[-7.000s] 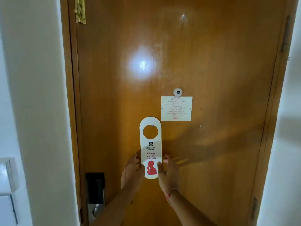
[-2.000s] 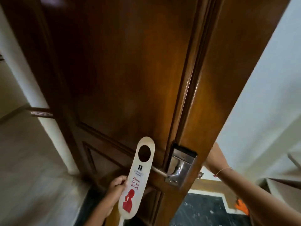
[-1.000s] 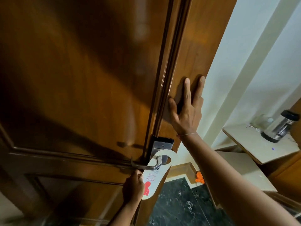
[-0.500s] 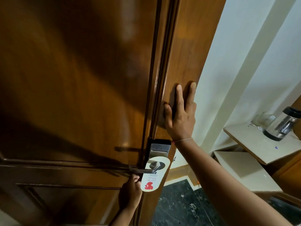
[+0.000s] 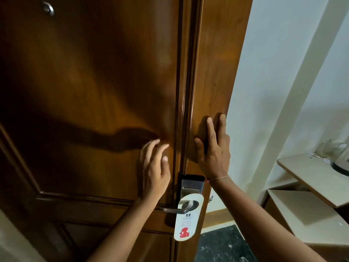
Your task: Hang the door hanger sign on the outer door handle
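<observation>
Grip: neither hand holds anything. Left hand (image 5: 154, 171), centre of frame, fingers spread and blurred, empty, close before the door face. Right hand (image 5: 213, 148), just right of centre, open and laid flat on the door's edge strip, a thin thread at the wrist.

Door (image 5: 90, 87): dark polished wood with panel mouldings, filling the left and centre of the frame. A small round fitting, upper left, is too small to identify.

Wall (image 5: 279, 63): pale, right side.

Shelf (image 5: 311, 176): pale boards, right edge; a blurred glassy object on it is cut off by the frame.

Lock plate (image 5: 191, 186): metal, lower centre.

Door handle (image 5: 174, 209): metal lever, pointing left from below the plate.

Door hanger sign (image 5: 186, 224): white card with red figure, lower centre, its hole threaded over the lever's base, hanging free.

Handling, judged: light, thin, semi-stiff card; bends or creases readily, may swing or slide along the lever. Best pinched at the lower body, clear of the hole.

Obscured: sign lettering illegible; how fully the hole seats behind the lever cannot be told.
</observation>
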